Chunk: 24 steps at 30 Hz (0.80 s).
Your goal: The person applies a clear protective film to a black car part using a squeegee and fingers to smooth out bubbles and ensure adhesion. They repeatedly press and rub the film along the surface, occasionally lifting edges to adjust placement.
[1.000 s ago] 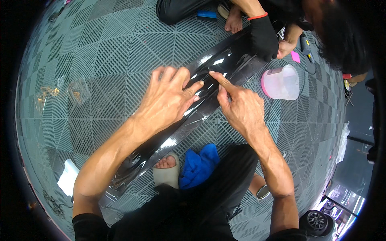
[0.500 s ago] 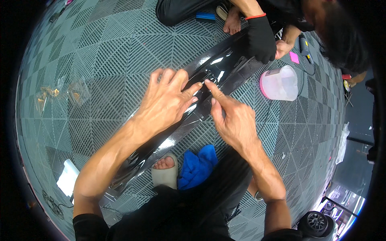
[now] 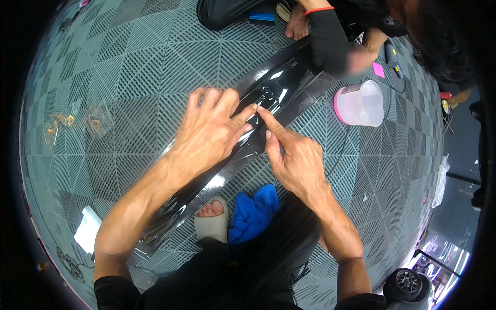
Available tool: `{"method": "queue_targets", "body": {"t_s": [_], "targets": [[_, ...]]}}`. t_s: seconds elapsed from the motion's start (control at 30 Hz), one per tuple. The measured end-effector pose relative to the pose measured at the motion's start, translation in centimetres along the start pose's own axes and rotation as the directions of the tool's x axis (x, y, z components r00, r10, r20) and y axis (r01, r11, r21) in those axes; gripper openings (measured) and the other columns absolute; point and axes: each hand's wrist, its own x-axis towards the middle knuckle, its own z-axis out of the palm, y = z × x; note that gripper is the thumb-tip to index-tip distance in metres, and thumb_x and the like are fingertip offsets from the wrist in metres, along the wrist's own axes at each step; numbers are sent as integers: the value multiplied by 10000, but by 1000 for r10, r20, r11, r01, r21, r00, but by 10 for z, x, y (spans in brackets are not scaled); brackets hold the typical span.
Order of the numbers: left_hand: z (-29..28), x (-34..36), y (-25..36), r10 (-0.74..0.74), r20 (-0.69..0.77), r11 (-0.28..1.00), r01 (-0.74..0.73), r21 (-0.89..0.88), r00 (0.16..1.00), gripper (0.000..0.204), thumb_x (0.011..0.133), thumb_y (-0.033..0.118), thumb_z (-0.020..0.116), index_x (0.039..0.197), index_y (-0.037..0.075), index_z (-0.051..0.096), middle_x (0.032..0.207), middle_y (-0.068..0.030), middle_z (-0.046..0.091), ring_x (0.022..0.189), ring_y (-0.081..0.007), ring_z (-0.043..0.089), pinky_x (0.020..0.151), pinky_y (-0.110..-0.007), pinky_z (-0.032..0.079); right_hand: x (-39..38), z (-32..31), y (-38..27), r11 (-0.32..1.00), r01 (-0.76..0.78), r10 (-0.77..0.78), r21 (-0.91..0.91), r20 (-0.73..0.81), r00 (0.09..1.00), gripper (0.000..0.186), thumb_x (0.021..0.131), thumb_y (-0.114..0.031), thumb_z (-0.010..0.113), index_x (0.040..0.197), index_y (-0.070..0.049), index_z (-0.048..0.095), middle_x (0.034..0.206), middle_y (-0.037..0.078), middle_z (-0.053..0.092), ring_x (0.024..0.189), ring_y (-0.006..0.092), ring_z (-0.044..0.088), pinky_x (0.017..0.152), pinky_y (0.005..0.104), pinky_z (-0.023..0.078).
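Note:
A long, glossy black panel (image 3: 289, 77) runs diagonally beneath my hands, with dark, shiny film (image 3: 292, 109) along its sides. My left hand (image 3: 209, 124) reaches over it from the left, fingers spread and thumb pressed on the surface. From the right, my right hand (image 3: 298, 157) sets its outstretched index fingertip beside that thumb. Its thumb is apart and the other fingers curl under. Neither hand holds anything. At the panel's far end, a co-worker's black-gloved hand (image 3: 330, 51) touches it; their other hand there is blurred.
A translucent pink-based tub (image 3: 360, 103) stands right of the panel, near a pink square (image 3: 378, 70) and a dark handheld tool (image 3: 392, 58). A blue cloth (image 3: 254, 214) lies by my sandalled foot (image 3: 211, 219). Clear plastic packets (image 3: 98, 120) lie left, a blue block (image 3: 262, 18) far ahead.
My right hand has shifted slightly left, its index fingertip moving down the panel toward my left thumb. My left hand stays nearly in place. The co-worker's gloved hand has turned and moved slightly.

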Motion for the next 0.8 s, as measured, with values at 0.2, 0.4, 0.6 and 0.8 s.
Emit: {"method": "queue_targets", "body": {"t_s": [0.2,0.4,0.6,0.8], "targets": [[-1,0,1,-6,4,1000,6,-12,1000,417,982,302,758,1376,162,769,1031,-69,499,1029,-276,509,1030,-496,401,8,1,-2,999,14,-15,-31,-37,999,466,1048,-223,635,1512,-197,666,787,179,752,644,362,733,577,481,574],[-1,1,1,2,-3,1000,-2,-20,1000,410,989,299,753,1369,146,770,1025,-73,496,1025,-280,507,1019,-490,405,17,-2,-4,971,2,-9,-238,-29,1000,426,1049,-252,635,1469,-217,696,719,155,735,599,335,732,526,470,569],[-2,1,1,2,7,1000,-2,-19,1000,418,984,292,758,1373,139,768,1026,-76,503,1025,-282,509,1005,-483,412,23,-5,-3,961,-38,35,-273,-15,999,391,1058,-278,629,1440,-248,708,686,149,724,584,328,733,507,465,565],[-2,1,2,17,-3,1000,-17,5,1000,414,977,291,763,1361,138,776,1020,-73,501,1024,-285,511,995,-484,413,23,-6,0,957,-41,36,-289,-24,999,381,1073,-275,607,1442,-245,698,697,146,733,586,336,732,511,478,562]]}}
